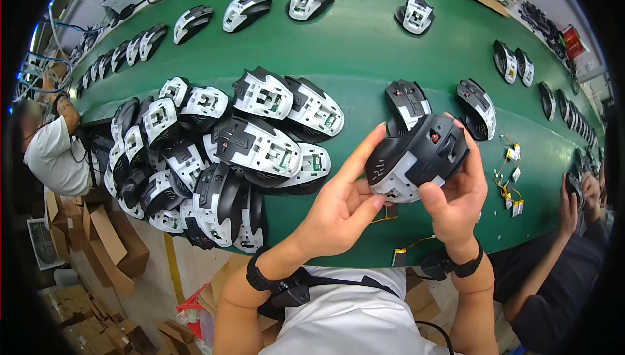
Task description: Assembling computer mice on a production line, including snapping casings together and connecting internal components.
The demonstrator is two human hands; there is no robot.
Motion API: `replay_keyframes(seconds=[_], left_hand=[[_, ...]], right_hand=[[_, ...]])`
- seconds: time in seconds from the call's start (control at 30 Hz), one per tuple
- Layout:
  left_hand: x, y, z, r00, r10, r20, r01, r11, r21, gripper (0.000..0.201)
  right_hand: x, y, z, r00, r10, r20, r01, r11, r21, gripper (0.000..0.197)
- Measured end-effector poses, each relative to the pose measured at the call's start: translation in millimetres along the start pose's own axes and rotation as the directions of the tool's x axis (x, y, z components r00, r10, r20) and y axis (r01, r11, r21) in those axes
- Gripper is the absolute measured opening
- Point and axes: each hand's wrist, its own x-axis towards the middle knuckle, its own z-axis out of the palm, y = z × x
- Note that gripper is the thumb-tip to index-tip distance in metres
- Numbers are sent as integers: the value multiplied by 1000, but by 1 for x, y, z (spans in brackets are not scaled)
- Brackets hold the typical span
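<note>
Black and white mouse shell (416,157) held above the green counter (364,49), underside up, between both hands. Left hand (340,202) cupped under its near left end, fingers stretched along the side. Right hand (456,197) gripped round the right end, thumb on the near edge. Heap of like shells (221,160) to the left; small wired batteries (511,179) near the right

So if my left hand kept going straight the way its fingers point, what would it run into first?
Your left hand already touches the black-and-white mouse shell it helps hold; beyond that, probably the upturned mouse shell lying on the green belt, though depth is unclear.
</note>
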Motion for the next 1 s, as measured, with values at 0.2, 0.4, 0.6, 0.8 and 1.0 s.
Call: replay_keyframes(seconds=[0.2,0.4,0.6,0.8,1.0], left_hand=[[2,-4,-2,1000,10,23,-9,1000,-13,73],[1,-3,-6,998,46,42,-49,995,84,74],[2,-7,-9,998,-10,58,9,1000,9,75],[0,-4,-7,997,77,-7,-75,990,118,74],[3,-11,-10,992,103,-76,-91,986,142,73]], right_hand=[[-3,3,1,995,-97,4,97,988,-118,90],[-5,7,4,980,-192,61,200,954,-222,91],[-5,9,5,980,-197,22,197,959,-205,90],[-8,14,6,959,-273,78,284,920,-269,91],[-6,19,9,928,-332,169,371,859,-353,89]])
